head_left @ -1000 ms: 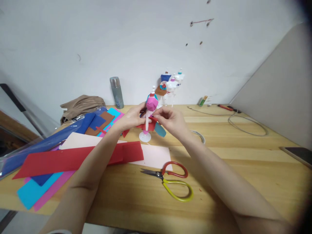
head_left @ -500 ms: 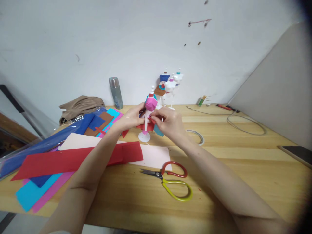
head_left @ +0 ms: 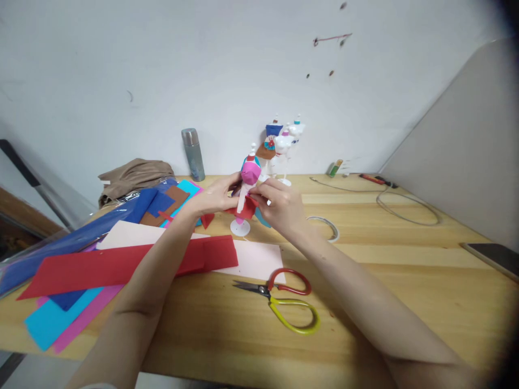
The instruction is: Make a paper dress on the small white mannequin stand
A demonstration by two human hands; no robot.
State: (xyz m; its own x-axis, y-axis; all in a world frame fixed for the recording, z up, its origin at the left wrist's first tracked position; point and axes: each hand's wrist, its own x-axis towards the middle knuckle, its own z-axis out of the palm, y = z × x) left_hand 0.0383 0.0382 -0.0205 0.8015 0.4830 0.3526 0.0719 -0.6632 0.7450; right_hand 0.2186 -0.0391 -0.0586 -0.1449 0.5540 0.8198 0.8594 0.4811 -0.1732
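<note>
A miniature dress form (head_left: pixel 251 173) stands upright on a round white base (head_left: pixel 240 228), dressed in a pink and blue top. Red material (head_left: pixel 245 208) surrounds its lower part, and a pale strip (head_left: pixel 243 198) hangs down in front. My left hand (head_left: pixel 219 193) grips the form from the left at waist height, with some fingertips hidden behind it. On the other side, my right hand (head_left: pixel 281 204) is closed in a pinch against the waist beside the strip. What its fingertips hold is too small to make out. A teal piece (head_left: pixel 263 217) shows below that hand.
Scissors (head_left: pixel 270 294) with red and yellow handles lie in front. Red sheets (head_left: pixel 121 266) and other coloured sheets spread leftward. Several dressed miniature forms (head_left: pixel 283 141) stand behind, near a flask (head_left: pixel 193 155). A tape roll (head_left: pixel 333 229), a cable (head_left: pixel 405 215) and a phone (head_left: pixel 492 255) lie right.
The pale strip now slants, its lower end shifted slightly left. The dress form has turned or tilted a little, and both hands remain at its waist.
</note>
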